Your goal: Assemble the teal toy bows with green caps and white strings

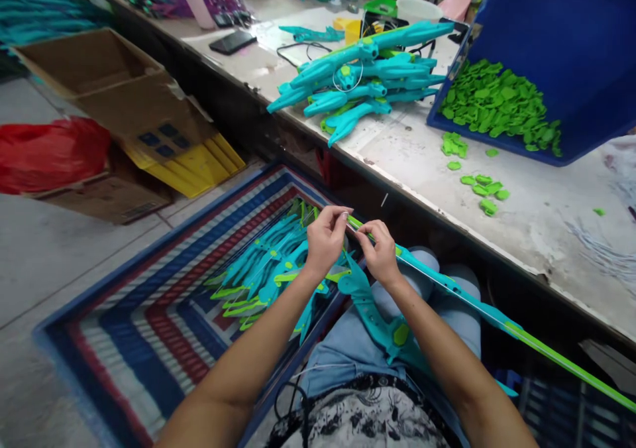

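Head view: both forearms extend from the near edge and converge above the thighs [328, 358], the left hand [324, 241] with thumb and forefinger closed together at the tip of a long teal-and-green strip [460, 289], what they pinch being too small to tell. Just beside it, the right hand [380, 254] grips the strip between thumb and curled fingers; from there the strip, with a white cord [477, 307] along it, slants toward the near right, below the worktable [397, 153].
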Demonstrator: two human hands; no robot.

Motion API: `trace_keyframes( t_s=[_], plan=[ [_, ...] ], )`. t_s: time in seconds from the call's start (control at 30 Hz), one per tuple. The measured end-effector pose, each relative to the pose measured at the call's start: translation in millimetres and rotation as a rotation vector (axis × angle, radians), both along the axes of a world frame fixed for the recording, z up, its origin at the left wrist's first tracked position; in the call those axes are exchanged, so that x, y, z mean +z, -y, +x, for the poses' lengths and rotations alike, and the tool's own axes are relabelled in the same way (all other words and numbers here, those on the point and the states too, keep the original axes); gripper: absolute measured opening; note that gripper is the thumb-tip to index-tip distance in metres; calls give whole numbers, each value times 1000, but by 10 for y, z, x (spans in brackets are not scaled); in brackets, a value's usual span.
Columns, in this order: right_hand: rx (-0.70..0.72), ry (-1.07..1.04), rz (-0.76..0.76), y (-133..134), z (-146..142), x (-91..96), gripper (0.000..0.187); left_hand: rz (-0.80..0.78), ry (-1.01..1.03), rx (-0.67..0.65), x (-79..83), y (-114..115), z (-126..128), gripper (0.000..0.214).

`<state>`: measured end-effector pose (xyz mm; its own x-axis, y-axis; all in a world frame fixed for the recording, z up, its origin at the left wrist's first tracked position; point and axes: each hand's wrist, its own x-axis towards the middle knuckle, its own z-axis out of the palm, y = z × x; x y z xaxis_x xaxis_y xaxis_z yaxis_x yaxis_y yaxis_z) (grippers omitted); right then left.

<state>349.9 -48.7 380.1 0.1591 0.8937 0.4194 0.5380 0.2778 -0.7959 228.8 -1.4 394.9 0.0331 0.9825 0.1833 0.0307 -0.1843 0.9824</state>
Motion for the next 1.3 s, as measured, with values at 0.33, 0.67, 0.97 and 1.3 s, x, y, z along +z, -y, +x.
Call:
trace_keyframes(
  t_s=[0.33,0.67,0.97,1.3],
  plan=[
    [-49,-96,113,-192,-87,183,14,-416,314,-198,197,-32,-34,35],
    [61,-218,98,-243,-112,134,23,-555,471,-73,219,-7,62,30],
    [102,210,265,-289,120,259,18,-606,487,-235,297,-83,17,17],
    [61,376,255,-189,204,217,14,-291,50,-182,99,-24,35,16]
  ],
)
